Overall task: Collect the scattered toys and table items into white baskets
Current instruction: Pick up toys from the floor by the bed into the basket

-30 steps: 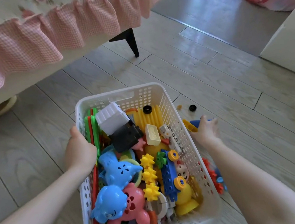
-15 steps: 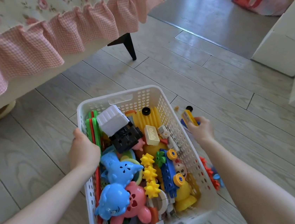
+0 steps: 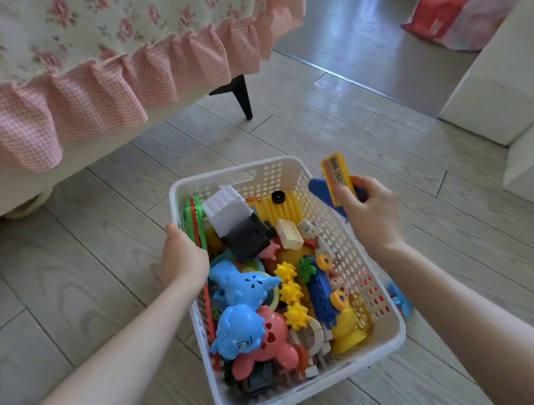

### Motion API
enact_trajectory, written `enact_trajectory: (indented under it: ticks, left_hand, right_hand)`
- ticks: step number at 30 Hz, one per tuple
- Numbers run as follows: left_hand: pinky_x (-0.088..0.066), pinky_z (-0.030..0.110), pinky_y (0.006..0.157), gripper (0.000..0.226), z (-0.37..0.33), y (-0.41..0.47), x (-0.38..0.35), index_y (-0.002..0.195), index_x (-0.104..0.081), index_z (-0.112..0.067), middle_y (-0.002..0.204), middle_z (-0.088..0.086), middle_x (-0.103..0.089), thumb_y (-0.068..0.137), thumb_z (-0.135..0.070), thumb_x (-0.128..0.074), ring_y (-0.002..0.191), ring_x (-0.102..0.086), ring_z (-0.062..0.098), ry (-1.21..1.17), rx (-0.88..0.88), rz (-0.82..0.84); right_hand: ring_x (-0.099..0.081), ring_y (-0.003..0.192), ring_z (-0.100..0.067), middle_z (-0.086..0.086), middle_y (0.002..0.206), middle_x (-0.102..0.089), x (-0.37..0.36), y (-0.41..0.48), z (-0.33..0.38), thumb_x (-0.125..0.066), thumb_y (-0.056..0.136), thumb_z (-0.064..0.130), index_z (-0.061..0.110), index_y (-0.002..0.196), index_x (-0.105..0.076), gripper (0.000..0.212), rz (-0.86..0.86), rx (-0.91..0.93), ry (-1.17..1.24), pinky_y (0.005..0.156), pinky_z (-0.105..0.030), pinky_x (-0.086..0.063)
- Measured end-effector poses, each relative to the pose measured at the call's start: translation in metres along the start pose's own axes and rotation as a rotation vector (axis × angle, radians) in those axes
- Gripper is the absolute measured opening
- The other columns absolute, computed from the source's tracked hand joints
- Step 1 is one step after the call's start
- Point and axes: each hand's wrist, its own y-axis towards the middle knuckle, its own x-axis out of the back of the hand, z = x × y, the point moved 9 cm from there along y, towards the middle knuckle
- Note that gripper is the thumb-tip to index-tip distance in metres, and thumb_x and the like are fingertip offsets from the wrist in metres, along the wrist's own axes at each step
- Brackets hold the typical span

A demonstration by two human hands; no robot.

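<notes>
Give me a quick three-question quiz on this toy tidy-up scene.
1. True or false: the left hand grips the rim of the white basket.
2. The right hand holds: A) yellow and blue toy pieces, B) a spoon, C) nothing?
3. Fill in: the small black ring lies ___ the basket.
Key: 1 true; 2 A; 3 inside.

A white perforated basket full of plastic toys sits on the pale wood-plank floor. The left hand grips the basket's left rim. The right hand holds a yellow labelled block and a blue toy piece just above the right rim. A pink gingham frill hangs over a black leg.
</notes>
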Motion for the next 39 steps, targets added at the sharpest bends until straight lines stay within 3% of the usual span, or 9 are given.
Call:
enact_trajectory:
  ticks: [4, 8, 12, 18, 22, 26, 32, 36, 39]
  left_hand:
    - [-0.049, 0.044, 0.066, 0.029, 0.002, 0.000, 0.000, 0.114, -0.034, -0.007, 0.102, 0.019, -0.057, 0.087, -0.001, -0.042, 0.084, -0.057, 0.036, -0.027, -0.004, 0.010]
    - [-0.040, 0.038, 0.059, 0.027, 0.004, 0.001, 0.000, 0.112, -0.035, -0.008, 0.101, 0.018, -0.057, 0.087, -0.001, -0.042, 0.075, -0.051, 0.030, -0.021, -0.004, -0.002]
    - [-0.038, 0.037, 0.058, 0.028, 0.003, 0.002, 0.000, 0.112, -0.036, -0.008, 0.102, 0.018, -0.057, 0.086, -0.001, -0.042, 0.074, -0.051, 0.030, -0.027, -0.006, -0.008]
    - [-0.030, 0.032, 0.051, 0.028, 0.003, 0.001, 0.000, 0.114, -0.036, -0.009, 0.104, 0.017, -0.058, 0.087, -0.004, -0.043, 0.072, -0.047, 0.025, -0.025, -0.015, -0.007]
    - [-0.030, 0.028, 0.049, 0.030, 0.003, 0.000, 0.001, 0.116, -0.035, -0.008, 0.104, 0.017, -0.057, 0.087, -0.002, -0.042, 0.073, -0.046, 0.024, -0.041, -0.024, -0.009]
    - [-0.036, 0.033, 0.052, 0.033, 0.003, 0.001, -0.001, 0.118, -0.035, -0.009, 0.100, 0.015, -0.055, 0.087, 0.000, -0.042, 0.073, -0.049, 0.025, -0.058, -0.028, -0.013]
    - [-0.027, 0.026, 0.043, 0.031, 0.005, 0.002, -0.003, 0.115, -0.035, -0.009, 0.092, 0.011, -0.053, 0.086, 0.001, -0.042, 0.070, -0.048, 0.024, -0.064, -0.037, -0.024]
    - [-0.027, 0.027, 0.043, 0.029, 0.005, 0.004, -0.004, 0.112, -0.036, -0.007, 0.089, 0.012, -0.054, 0.085, 0.002, -0.041, 0.064, -0.047, 0.023, -0.066, -0.043, -0.028]
    - [-0.035, 0.030, 0.048, 0.031, 0.005, 0.005, -0.005, 0.114, -0.035, -0.007, 0.089, 0.013, -0.054, 0.085, 0.002, -0.041, 0.067, -0.051, 0.026, -0.065, -0.050, -0.027]
  right_hand:
    - [-0.054, 0.066, -0.020, -0.018, 0.078, -0.061, -0.041, -0.037, -0.014, -0.062, 0.087, 0.031, 0.017, 0.085, -0.067, 0.015, 0.210, -0.259, 0.120, 0.057, -0.029, -0.043]
    - [-0.049, 0.049, -0.011, -0.009, 0.074, -0.060, -0.054, -0.062, -0.032, -0.060, 0.088, 0.025, 0.026, 0.076, -0.063, 0.012, 0.280, -0.408, 0.142, 0.040, -0.020, -0.036]
    - [-0.055, 0.064, -0.022, -0.010, 0.075, -0.063, -0.052, -0.066, -0.036, -0.062, 0.086, 0.026, 0.022, 0.075, -0.064, 0.012, 0.308, -0.437, 0.166, 0.054, -0.030, -0.041]
    - [-0.051, 0.042, -0.008, -0.004, 0.064, -0.058, -0.056, -0.067, -0.030, -0.057, 0.090, 0.020, 0.015, 0.083, -0.063, 0.011, 0.312, -0.430, 0.298, 0.037, -0.019, -0.037]
    - [-0.059, 0.062, -0.012, -0.005, 0.077, -0.061, -0.058, -0.061, -0.027, -0.054, 0.091, 0.017, 0.014, 0.089, -0.062, 0.009, 0.293, -0.432, 0.363, 0.045, -0.018, -0.045]
    - [-0.057, 0.071, -0.014, -0.001, 0.080, -0.060, -0.063, -0.031, -0.013, -0.056, 0.090, 0.022, 0.023, 0.082, -0.060, 0.009, 0.249, -0.280, 0.207, 0.060, -0.025, -0.049]
    - [-0.047, 0.058, -0.007, 0.008, 0.075, -0.053, -0.098, 0.033, 0.017, -0.055, 0.090, 0.033, 0.022, 0.099, -0.055, 0.014, 0.298, -0.041, -0.077, 0.041, -0.011, -0.037]
    - [-0.050, 0.067, -0.014, 0.004, 0.077, -0.052, -0.135, 0.054, 0.014, -0.049, 0.093, 0.029, 0.017, 0.104, -0.056, 0.018, 0.432, 0.022, -0.324, 0.059, -0.029, -0.043]
    - [-0.052, 0.076, -0.016, 0.000, 0.088, -0.053, -0.154, 0.058, 0.005, -0.047, 0.095, 0.027, 0.012, 0.119, -0.052, 0.029, 0.526, 0.001, -0.395, 0.065, -0.029, -0.045]
